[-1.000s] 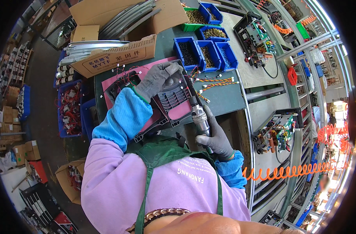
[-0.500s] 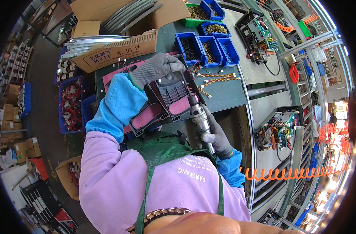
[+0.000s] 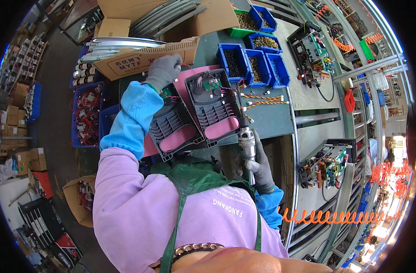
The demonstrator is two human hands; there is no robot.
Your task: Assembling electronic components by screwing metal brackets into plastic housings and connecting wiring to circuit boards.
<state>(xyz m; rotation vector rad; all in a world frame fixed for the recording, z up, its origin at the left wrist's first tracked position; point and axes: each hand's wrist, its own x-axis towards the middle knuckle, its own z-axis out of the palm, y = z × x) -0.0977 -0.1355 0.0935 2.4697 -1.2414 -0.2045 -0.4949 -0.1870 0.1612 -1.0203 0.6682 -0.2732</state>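
Two black plastic housings lie side by side on a pink mat [image 3: 211, 69], the left housing [image 3: 168, 125] and the right housing [image 3: 210, 108]. Each has a ribbed section and an oval opening showing pink; small circuit boards with wires are at their far ends. My left hand [image 3: 164, 72], in a grey glove, is at the far end of the left housing with fingers curled; red wire shows by the fingertips, but what they pinch is hidden. My right hand [image 3: 261, 166], also gloved, wraps a silver power screwdriver [image 3: 247, 144], its long bit pointing away alongside the right housing.
A cardboard box [image 3: 146, 59] with metal strips stands behind my left hand. Blue bins [image 3: 233, 63] of screws sit at the far right of the bench, near twisted wire leads [image 3: 267, 98]. A blue crate [image 3: 87, 118] of red wiring stands left; an orange coiled hose [image 3: 335, 216] stretches right.
My left hand has gone from the right housing's far end to the left housing's. The screwdriver has shifted from over the right housing's edge to beside it. The whole view has shifted slightly.
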